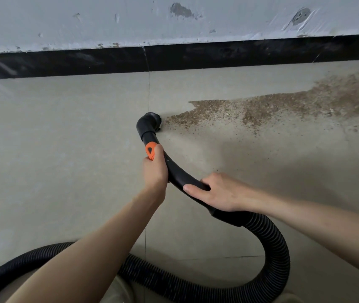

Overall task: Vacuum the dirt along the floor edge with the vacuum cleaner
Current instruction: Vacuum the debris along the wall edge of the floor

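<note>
1. One vacuum cleaner shows only in part: we see its black curved wand (175, 169), a round brush nozzle (150, 122) at the tip, an orange slider (150, 150) just behind the nozzle joint, and one black ribbed hose (277, 248) that loops from the wand's rear end down toward the floor's near edge and off to the near left corner.
2. Two hands are ours. Our left hand (155, 170) grips the wand just behind the orange slider, fingers wrapped round it and the thumb lying along the orange part. Our right hand (220, 192) holds the wand farther back, near where the ribbed hose joins, thumb on top and fingers curled underneath.
3. One nozzle rests on the floor (65, 138), well in from the far edge, touching the left tip of the dirt.
4. One patch of brown, grainy dirt (283, 108) spreads from the nozzle toward the floor's right edge, widening and thickening near the far right corner.
5. One black skirting strip (65, 62) runs along the floor's far edge, under a scuffed pale wall (130, 20).
6. Two tile joints cross the floor, one running under the nozzle.
</note>
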